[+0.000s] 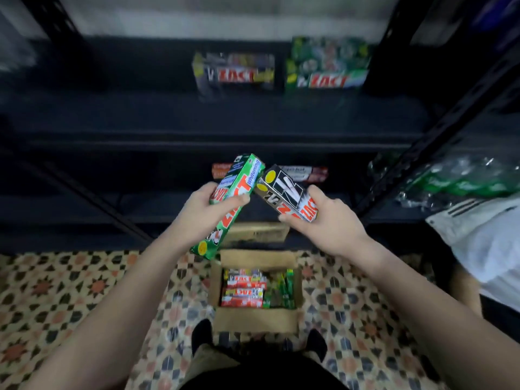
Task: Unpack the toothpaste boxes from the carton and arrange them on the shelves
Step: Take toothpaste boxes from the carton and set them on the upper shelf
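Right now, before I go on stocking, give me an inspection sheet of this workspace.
Surface: patterned tile floor; black shelves ahead.
Job's things: open carton on the floor, red boxes and green boxes inside; green box in left hand; black box in right hand; black stack and green stack side by side on the upper shelf; more boxes on the lower shelf, partly hidden.
Clutter: clear plastic wrap at right.
Grippers: both hands grip one box each.
Cables: nothing seen.
Surroundings: second person's white sleeve at right.
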